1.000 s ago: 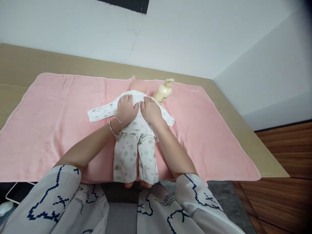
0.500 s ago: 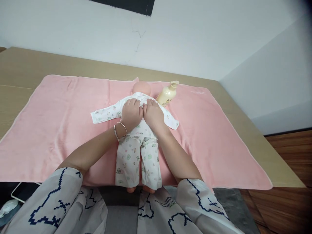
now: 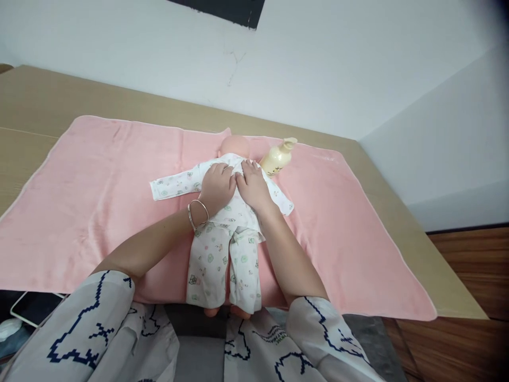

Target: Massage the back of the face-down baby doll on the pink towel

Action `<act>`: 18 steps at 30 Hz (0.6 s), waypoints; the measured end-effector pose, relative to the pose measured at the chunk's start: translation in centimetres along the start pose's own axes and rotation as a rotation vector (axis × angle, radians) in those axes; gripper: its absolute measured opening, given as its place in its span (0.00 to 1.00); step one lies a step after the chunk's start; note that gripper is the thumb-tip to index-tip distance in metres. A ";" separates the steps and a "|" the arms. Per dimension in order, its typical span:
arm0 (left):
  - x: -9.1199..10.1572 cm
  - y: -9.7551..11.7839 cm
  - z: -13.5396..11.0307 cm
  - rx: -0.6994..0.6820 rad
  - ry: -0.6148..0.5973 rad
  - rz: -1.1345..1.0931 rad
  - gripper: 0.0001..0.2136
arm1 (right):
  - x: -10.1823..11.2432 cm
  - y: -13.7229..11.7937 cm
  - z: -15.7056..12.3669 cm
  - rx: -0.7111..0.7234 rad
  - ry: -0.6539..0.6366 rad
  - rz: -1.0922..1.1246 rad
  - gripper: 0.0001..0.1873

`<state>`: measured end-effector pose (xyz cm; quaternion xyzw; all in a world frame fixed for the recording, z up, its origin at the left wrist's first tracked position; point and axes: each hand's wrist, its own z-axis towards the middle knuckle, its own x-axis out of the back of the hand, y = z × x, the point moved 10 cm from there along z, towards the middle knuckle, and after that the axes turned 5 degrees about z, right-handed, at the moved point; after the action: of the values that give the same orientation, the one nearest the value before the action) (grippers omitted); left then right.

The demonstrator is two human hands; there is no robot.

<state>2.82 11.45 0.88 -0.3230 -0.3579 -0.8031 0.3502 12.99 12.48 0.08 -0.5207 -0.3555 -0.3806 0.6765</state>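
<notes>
A baby doll (image 3: 234,215) in white printed pajamas lies on a pink blanket (image 3: 123,212), its bald head away from me and its feet at the near edge. My left hand (image 3: 217,185) rests flat on the left side of the doll's upper torso, fingers pointing away from me. On the torso's right side lies my right hand (image 3: 253,185), palm down with fingers stretched out. The two thumbs almost meet in the middle. Neither hand grips anything. A pale yellow pump bottle (image 3: 277,157) is just beyond my right hand, beside the doll's head and shoulder.
The blanket covers much of a wooden table (image 3: 131,98) that runs along a white wall (image 3: 318,63). A phone (image 3: 35,307) lies below the table edge at the lower left. Brown wood panels (image 3: 473,276) are at the right.
My right hand has shifted slightly outward, and its fingers look straighter and more spread. My left hand stays on the doll's torso. The view has tilted a little.
</notes>
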 end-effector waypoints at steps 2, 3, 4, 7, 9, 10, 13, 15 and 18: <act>0.0 -0.4 0.0 0.035 -0.010 -0.002 0.17 | 0.7 -1.1 -0.6 -0.022 0.022 -0.072 0.25; 0.0 -0.6 0.1 0.050 -0.018 0.002 0.17 | 1.1 -1.8 -1.1 -0.040 0.020 -0.110 0.24; -0.1 -0.8 0.1 0.057 -0.027 0.010 0.18 | 1.4 -2.4 -1.5 -0.062 0.007 -0.144 0.22; -0.5 -1.1 0.3 0.059 -0.061 0.041 0.22 | 2.3 -3.4 -2.3 -0.111 -0.048 -0.214 0.19; -0.6 -1.0 0.4 0.052 -0.071 0.052 0.22 | 2.8 -3.1 -2.2 -0.108 -0.059 -0.198 0.17; -0.5 -0.9 0.4 0.043 -0.069 0.055 0.22 | 2.9 -2.6 -1.9 -0.102 -0.061 -0.163 0.18; -0.2 0.1 0.2 -0.017 -0.059 0.068 0.17 | 2.1 -0.7 -0.7 -0.048 -0.071 0.028 0.20; 0.0 0.9 0.0 -0.058 -0.056 0.083 0.16 | 1.3 0.4 0.1 -0.006 -0.063 0.135 0.21; 0.2 1.0 -0.1 -0.042 -0.050 0.095 0.16 | 0.1 1.6 0.7 -0.030 -0.034 0.147 0.27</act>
<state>3.52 10.81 1.39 -0.3668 -0.3340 -0.7846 0.3719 14.37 13.44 -0.32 -0.5618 -0.3223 -0.3261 0.6886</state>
